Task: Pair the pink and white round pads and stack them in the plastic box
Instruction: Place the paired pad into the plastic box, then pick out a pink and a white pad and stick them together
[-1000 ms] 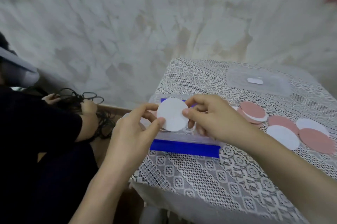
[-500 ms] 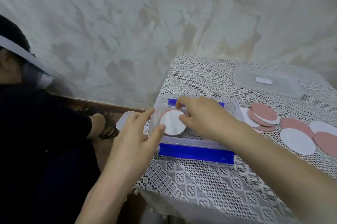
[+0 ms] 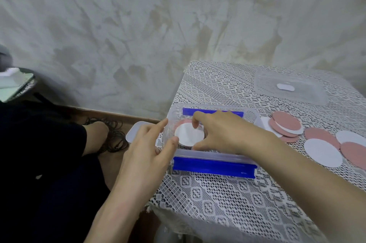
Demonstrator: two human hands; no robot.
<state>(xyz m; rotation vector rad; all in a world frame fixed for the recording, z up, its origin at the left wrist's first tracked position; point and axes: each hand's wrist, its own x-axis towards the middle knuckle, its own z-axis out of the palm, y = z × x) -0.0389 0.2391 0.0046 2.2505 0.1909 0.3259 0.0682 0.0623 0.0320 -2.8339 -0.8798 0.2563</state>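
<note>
While a mottled grey wall [image 3: 138, 34] fills the back of the room, a worktop [image 3: 227, 193] under a lace cloth carries everything. The box [image 3: 213, 156], clear with blue clips, lies at the left corner, its long side along the near edge. The lid [image 3: 309, 94] sits behind it to the right, and loose pads [image 3: 320, 151] overlap just right of the box. The left hand [image 3: 146, 151] is spread, thumb against the box's left end. The right hand [image 3: 223, 133] reaches inside, thumb and forefinger pinching a white pad [image 3: 188, 135] that lies flat on a pink pad [image 3: 183, 123].
</note>
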